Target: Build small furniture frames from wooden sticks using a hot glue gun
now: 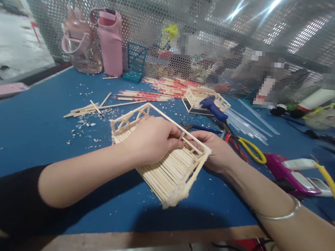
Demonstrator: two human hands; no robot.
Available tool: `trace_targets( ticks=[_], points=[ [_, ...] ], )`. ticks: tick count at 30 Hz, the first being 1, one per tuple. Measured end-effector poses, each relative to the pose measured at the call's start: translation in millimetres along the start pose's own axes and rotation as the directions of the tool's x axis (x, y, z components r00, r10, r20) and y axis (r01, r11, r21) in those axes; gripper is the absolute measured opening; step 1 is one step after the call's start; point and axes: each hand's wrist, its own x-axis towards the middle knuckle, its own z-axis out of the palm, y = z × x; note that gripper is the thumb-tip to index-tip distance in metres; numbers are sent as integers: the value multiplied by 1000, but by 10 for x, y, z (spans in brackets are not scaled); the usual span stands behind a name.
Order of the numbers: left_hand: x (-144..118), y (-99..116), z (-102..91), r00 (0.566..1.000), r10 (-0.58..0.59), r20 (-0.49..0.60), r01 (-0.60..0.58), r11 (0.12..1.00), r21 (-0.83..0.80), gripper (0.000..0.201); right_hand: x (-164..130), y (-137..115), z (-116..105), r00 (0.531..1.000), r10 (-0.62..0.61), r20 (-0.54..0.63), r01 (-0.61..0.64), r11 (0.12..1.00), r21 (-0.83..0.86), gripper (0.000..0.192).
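Observation:
A small tray-like model built of wooden sticks (pixel 171 171) is tilted above the blue tabletop, with a floor of sticks side by side and low truss sides. My left hand (pixel 154 138) reaches inside it, thumb and fingers pinched at the far side rail. From outside, my right hand (pixel 212 147) grips the same far side near its right corner; some of its fingers are hidden behind the rail. Pale glue-like lumps coat the nearest corner. Just beyond my right hand lie blue-handled pliers (pixel 199 127) and scissors with yellow handles (pixel 252 149).
Loose sticks (pixel 88 110) and scraps lie at left, with red-wrapped stick bundles (pixel 171 87) behind. A second stick frame (pixel 191 104) carries a blue tool (pixel 213 107). Clear glue sticks (pixel 244 123) and a purple glue gun (pixel 293 175) are at right. Pink bottles (pixel 111 47) stand by the mesh panel.

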Motion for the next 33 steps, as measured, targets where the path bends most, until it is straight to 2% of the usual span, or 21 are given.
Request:
trace_targets(
  ticks=[3, 7, 11, 14, 18, 27, 33],
  points=[
    [1, 2, 1, 1000, -8, 2, 8, 1000, -5, 17, -1, -4, 6, 1000, 9, 8, -9, 1000, 5, 32],
    [-5, 15, 6, 1000, -23, -5, 23, 999, -27, 18, -3, -8, -39, 1000, -12, 17, 14, 997, -80, 30],
    [-6, 22, 4, 999, -47, -21, 46, 999, -24, 18, -20, -43, -82, 997, -56, 50, 65, 978, -200, 26],
    [5, 16, -6, 1000, -13, -18, 13, 1000, -1, 15, -21, -53, -96, 988, -135, 81, 152, 954, -257, 23],
    [18, 2, -16, 1000, 27, -13, -27, 1000, 16, 15, 2, -5, -116, 984, -157, 88, 174, 955, -238, 23],
    [4, -7, 3, 999, 26, -29, -27, 1000, -15, 16, -4, -1, -127, 978, -178, 110, 202, 940, -275, 19],
    [1, 4, 2, 999, 14, -34, -14, 1000, -13, 17, -14, -47, -76, 986, -144, 88, 161, 959, -232, 22]
  ],
)
